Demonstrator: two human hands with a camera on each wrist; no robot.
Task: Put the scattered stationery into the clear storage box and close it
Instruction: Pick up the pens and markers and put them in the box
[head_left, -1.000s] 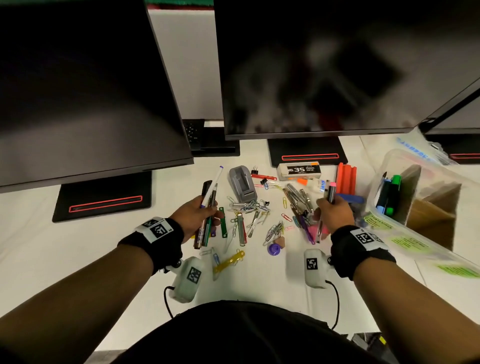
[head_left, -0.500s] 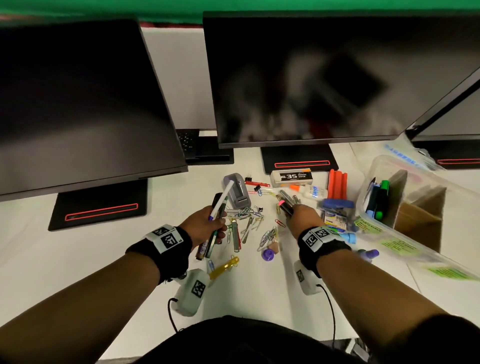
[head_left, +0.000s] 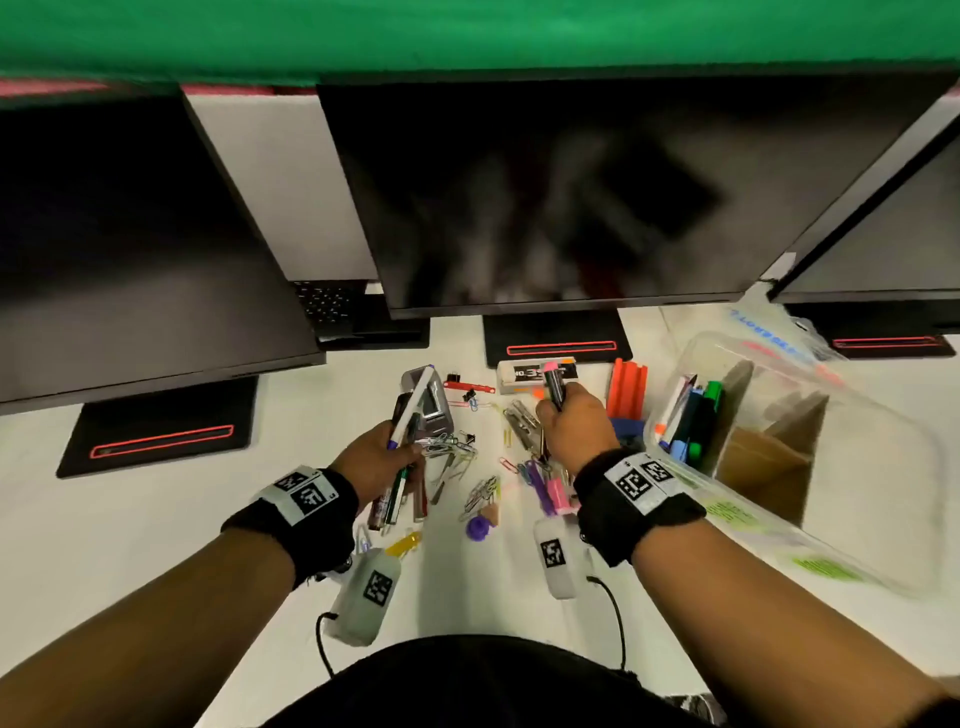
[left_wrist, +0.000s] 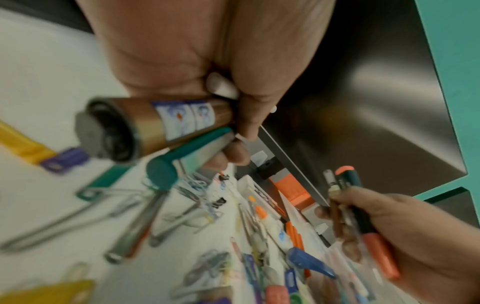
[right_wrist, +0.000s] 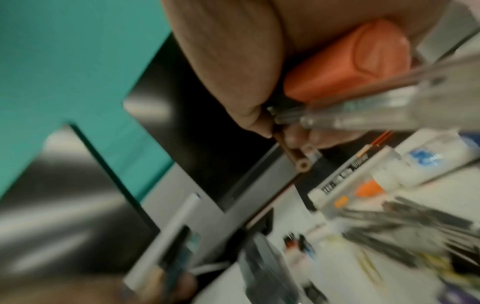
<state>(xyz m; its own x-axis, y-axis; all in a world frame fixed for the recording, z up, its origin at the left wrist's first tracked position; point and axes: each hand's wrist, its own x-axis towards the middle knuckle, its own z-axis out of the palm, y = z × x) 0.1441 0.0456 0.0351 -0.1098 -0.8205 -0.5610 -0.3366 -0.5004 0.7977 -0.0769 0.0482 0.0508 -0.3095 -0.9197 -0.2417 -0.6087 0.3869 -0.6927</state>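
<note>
My left hand (head_left: 382, 460) grips a bundle of pens (head_left: 402, 467): a white pen, a dark marker and a green pen. The left wrist view shows the brown marker (left_wrist: 161, 125) and a teal pen (left_wrist: 189, 151) in its curled fingers. My right hand (head_left: 571, 431) holds a pink-capped highlighter (head_left: 553, 384) upright, together with a clear pen (right_wrist: 384, 111), above the scattered pile. The clear storage box (head_left: 857, 467) stands open at the right, with several markers (head_left: 693, 415) upright in its near-left corner.
Paper clips (head_left: 449, 447), a grey stapler (head_left: 428, 402), a staple box (head_left: 530, 371), an orange block (head_left: 628, 387), a purple sharpener (head_left: 478, 527) and a yellow clip (head_left: 405, 543) lie between my hands. Three dark monitors (head_left: 545, 197) on stands close off the back.
My right hand moved left over the pile and its highlighter now points up. The left hand keeps its bundle, drawn slightly closer in. The head view has tilted upward.
</note>
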